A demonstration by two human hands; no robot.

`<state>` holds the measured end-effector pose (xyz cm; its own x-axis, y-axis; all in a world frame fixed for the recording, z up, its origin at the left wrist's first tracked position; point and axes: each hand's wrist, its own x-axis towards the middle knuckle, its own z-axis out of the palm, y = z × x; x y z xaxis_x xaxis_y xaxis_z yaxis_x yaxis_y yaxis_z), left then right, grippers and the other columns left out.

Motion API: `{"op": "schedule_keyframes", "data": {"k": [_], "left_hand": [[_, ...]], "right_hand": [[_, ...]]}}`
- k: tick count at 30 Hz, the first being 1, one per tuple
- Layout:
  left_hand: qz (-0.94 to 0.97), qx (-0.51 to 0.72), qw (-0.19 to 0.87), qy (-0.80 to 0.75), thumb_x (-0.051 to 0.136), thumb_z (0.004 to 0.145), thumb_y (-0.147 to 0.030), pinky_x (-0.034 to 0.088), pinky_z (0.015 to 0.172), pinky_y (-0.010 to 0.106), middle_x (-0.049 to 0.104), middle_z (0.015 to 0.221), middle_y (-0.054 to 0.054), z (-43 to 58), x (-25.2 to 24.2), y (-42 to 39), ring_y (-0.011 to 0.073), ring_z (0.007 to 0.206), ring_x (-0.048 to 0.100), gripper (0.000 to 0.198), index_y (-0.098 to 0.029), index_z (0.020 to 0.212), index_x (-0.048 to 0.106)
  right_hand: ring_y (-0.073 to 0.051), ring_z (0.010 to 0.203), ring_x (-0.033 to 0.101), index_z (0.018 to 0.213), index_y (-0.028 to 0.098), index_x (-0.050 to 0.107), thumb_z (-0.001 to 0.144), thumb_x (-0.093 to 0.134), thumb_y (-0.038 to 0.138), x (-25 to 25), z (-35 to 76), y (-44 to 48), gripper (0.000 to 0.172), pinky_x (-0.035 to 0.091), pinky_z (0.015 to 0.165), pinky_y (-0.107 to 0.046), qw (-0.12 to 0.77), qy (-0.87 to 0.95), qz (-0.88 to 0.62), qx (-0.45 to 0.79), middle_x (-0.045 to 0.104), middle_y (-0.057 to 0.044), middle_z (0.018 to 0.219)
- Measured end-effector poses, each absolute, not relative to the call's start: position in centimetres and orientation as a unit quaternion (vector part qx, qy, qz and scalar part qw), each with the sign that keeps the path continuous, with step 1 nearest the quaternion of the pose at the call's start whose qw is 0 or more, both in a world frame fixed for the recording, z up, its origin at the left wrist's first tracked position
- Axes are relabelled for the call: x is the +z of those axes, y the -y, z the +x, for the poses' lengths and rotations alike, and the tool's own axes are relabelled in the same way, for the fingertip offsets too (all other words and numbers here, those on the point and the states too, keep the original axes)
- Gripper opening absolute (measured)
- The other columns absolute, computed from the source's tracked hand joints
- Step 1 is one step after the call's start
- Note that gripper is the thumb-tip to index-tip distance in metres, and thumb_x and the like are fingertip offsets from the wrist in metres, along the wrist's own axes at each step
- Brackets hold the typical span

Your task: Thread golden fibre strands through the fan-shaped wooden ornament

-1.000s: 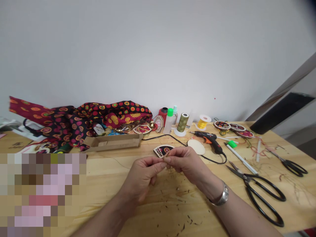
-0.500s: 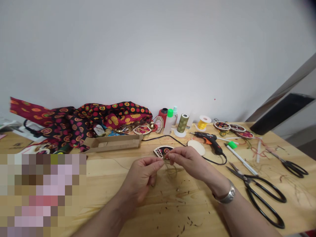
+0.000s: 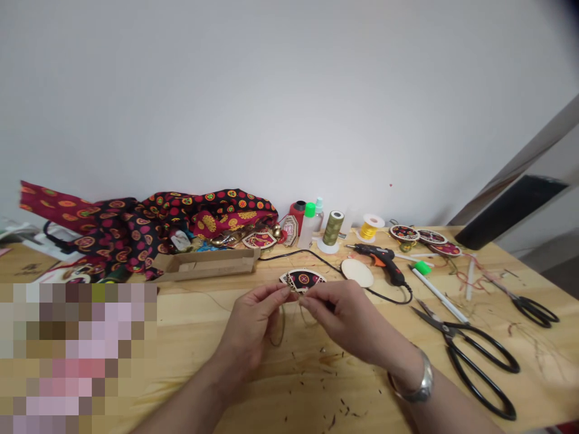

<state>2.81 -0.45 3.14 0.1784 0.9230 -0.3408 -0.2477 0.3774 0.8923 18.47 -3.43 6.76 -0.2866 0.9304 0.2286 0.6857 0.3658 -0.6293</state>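
Note:
My left hand [image 3: 253, 325] and my right hand [image 3: 344, 316] meet above the wooden table [image 3: 280, 386], fingertips pinched together on a thin olive thread [image 3: 281, 325] that hangs in loops between them. Just beyond the fingertips lies a fan-shaped wooden ornament [image 3: 302, 279] with red patterned cloth. A silver bracelet [image 3: 418, 386] sits on my right wrist.
Large black scissors [image 3: 470, 355], a second pair [image 3: 531, 304], a glue gun [image 3: 382, 260], a pen [image 3: 436, 289], thread spools [image 3: 332, 229], bottles [image 3: 309, 224], a wooden oval [image 3: 357, 272], a cardboard box [image 3: 210, 263], patterned fabric [image 3: 149, 226] and round ornaments [image 3: 418, 234] lie along the table.
Both hands have dropped slightly nearer to me and the thread, hidden between the fingers a second ago, now hangs out in loops. The view has tilted a little.

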Motion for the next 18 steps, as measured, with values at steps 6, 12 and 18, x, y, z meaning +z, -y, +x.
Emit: {"op": "schedule_keyframes", "data": {"k": [6, 12, 18], "left_hand": [[0.345, 0.405, 0.717, -0.45, 0.067, 0.065, -0.032, 0.014, 0.036, 0.016, 0.032, 0.039, -0.01, 2.4, 2.8, 0.0, 0.002, 0.035, 0.02, 0.023, -0.01, 0.068, 0.064], [0.316, 0.424, 0.738, -0.42, 0.068, 0.064, -0.03, 0.014, 0.035, 0.014, 0.036, 0.043, -0.008, 2.4, 2.5, -0.1, 0.0005, 0.035, 0.021, 0.021, -0.012, 0.06, 0.059], [0.299, 0.432, 0.742, -0.415, 0.072, 0.059, -0.024, 0.026, 0.038, 0.012, 0.053, 0.05, -0.005, 2.6, 3.0, 0.2, 0.0021, 0.04, 0.041, 0.017, -0.013, 0.066, 0.062]], "right_hand": [[-0.014, 0.054, 0.045, 0.07, 0.016, 0.053, 0.083, 0.041, 0.014, 6.2, 16.4, 5.0, 0.018, 0.029, 0.05, -0.027, 0.191, 0.88, -0.435, 0.008, 0.055, -0.003, 0.06], [-0.018, 0.058, 0.049, 0.074, 0.013, 0.057, 0.077, 0.043, 0.007, 4.7, 15.0, 6.0, 0.015, 0.034, 0.051, -0.031, 0.12, 0.93, -0.334, -0.092, 0.057, -0.007, 0.063], [-0.014, 0.068, 0.054, 0.062, 0.018, 0.058, 0.083, 0.043, 0.034, 6.0, 16.6, 4.9, 0.03, 0.042, 0.064, -0.028, 0.391, 0.862, -0.27, 0.176, 0.061, -0.004, 0.073]]}}
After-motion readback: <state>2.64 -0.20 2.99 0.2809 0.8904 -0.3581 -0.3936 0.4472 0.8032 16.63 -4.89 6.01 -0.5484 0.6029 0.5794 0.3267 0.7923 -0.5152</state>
